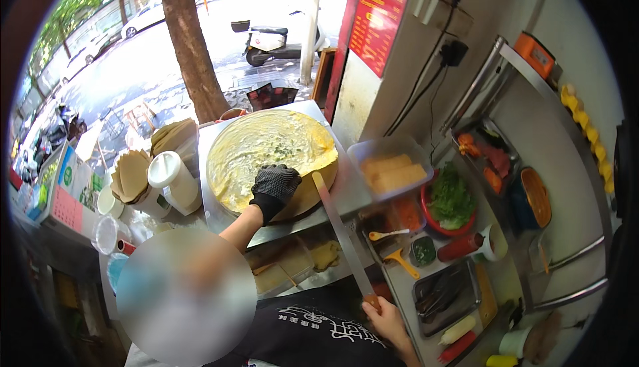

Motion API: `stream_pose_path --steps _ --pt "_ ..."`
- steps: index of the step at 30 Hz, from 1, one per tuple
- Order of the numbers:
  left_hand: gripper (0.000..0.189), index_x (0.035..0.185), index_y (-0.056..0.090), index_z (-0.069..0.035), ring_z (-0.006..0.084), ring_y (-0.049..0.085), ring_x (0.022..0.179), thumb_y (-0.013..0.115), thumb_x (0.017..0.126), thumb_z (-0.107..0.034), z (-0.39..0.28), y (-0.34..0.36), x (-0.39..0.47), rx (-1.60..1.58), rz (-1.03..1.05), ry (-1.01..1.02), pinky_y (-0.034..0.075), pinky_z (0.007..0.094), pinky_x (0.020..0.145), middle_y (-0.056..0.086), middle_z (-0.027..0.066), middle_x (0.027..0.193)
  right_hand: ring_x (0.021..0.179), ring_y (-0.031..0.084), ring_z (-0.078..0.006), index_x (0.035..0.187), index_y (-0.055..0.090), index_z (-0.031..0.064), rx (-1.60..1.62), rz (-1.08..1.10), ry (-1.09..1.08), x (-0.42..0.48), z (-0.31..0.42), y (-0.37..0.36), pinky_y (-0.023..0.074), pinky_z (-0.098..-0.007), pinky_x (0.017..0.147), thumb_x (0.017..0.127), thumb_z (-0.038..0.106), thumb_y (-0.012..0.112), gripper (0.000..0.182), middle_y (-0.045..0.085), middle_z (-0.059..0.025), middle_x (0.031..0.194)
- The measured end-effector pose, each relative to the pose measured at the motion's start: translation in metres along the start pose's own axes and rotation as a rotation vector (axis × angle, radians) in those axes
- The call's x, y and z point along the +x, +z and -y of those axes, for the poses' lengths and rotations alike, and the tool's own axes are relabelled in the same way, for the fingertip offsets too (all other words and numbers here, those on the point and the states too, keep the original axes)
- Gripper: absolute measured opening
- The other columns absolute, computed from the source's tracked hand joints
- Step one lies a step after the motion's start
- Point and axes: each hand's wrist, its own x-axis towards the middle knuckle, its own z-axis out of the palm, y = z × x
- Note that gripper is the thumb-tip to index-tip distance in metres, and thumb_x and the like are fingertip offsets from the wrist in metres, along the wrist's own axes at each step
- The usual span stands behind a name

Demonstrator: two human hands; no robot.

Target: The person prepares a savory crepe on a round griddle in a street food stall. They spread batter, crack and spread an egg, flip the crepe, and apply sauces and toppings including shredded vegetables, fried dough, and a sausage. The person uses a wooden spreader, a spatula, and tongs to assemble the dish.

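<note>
A thin egg crepe [264, 152] covers most of the round griddle [309, 195], with chopped green onion scattered near its middle. Along the near right the crepe's edge is off the plate, and bare brown griddle shows there. My left hand [276, 187], in a black dotted glove, is curled at this near edge and grips it; its fingertips are partly hidden. In my bare right hand [384, 319] is the brown handle of a long flat metal spatula [344, 237]. The spatula's rounded tip lies over the griddle's right rim, just right of the glove.
Right of the griddle stand a plastic box of tan flat pieces [394, 170], a red bowl of lettuce [452, 197], sauce bottles [459, 247] and a metal tray [447, 297]. A white lidded jug [172, 180] and paper bags [131, 176] crowd the left side. A blurred disc covers the lower left.
</note>
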Motion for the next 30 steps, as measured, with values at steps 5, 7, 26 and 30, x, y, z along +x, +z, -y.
stream_pose_path --steps 5,7,26,30 --pt "0.019 0.075 0.069 -0.012 0.0345 0.061 0.074 0.06 0.081 -0.028 -0.004 -0.003 -0.004 0.159 0.005 0.095 0.046 0.0446 0.073 0.064 0.0146 0.075 0.057 0.055 -0.0091 0.112 0.057 0.0027 0.371 0.253 -0.029 0.084 0.046 0.038 0.0462 -0.0254 0.048 0.092 0.025 0.058 0.03 0.058 -0.0017 0.074" --pt "0.02 0.072 0.069 -0.013 0.0324 0.06 0.078 0.06 0.079 -0.031 -0.001 0.006 -0.012 0.214 0.031 0.124 0.046 0.0434 0.076 0.063 0.0127 0.072 0.065 0.056 -0.0096 0.12 0.052 0.0029 0.54 0.347 -0.061 0.123 0.061 0.059 0.0484 -0.0252 0.054 0.093 0.018 0.056 0.031 0.058 -0.0028 0.082" --pt "0.081 0.143 0.025 0.005 0.0421 0.017 0.14 0.058 0.084 -0.038 0.006 0.082 0.1 -0.055 0.138 -0.418 0.017 0.0486 0.114 0.019 0.0285 0.15 0.065 0.052 -0.0062 0.124 0.052 0.0057 0.802 0.38 -0.124 0.19 0.12 0.077 0.0453 -0.0202 0.05 0.097 0.021 0.054 0.031 0.057 -0.0027 0.092" --pt "0.076 0.142 0.026 0.007 0.0428 0.017 0.14 0.057 0.082 -0.029 0.01 0.085 0.097 -0.08 0.068 -0.421 0.016 0.0479 0.114 0.019 0.0297 0.149 0.067 0.053 -0.0079 0.125 0.051 0.0048 0.822 0.425 -0.111 0.19 0.124 0.072 0.0457 -0.0209 0.051 0.097 0.018 0.053 0.031 0.058 -0.0043 0.094"
